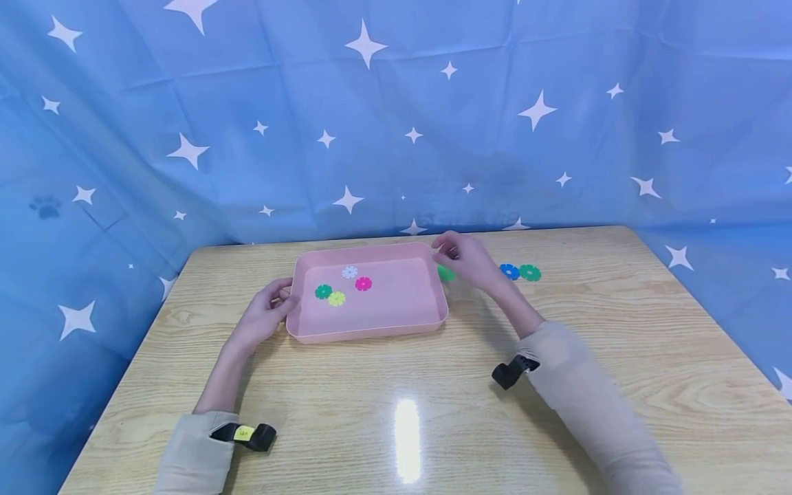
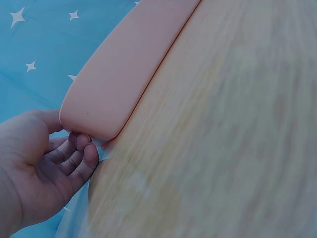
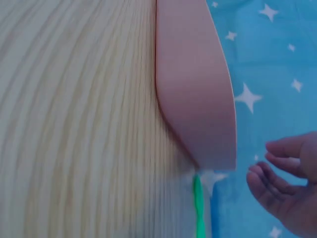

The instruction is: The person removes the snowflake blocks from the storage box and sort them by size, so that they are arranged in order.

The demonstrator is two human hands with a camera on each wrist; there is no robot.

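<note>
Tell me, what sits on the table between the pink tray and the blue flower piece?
A green flower piece, partly hidden under the right hand, lies between the pink tray and the blue flower piece. The head view shows it best.

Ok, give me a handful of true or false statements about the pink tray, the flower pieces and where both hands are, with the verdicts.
1. Four flower pieces lie in the pink tray. True.
2. The left hand holds the tray's left edge. True.
3. The right hand rests flat inside the tray. False: it is by the tray's far right corner, above a green piece.
4. The blue piece lies inside the tray. False: it lies on the table, right of the tray.
</note>
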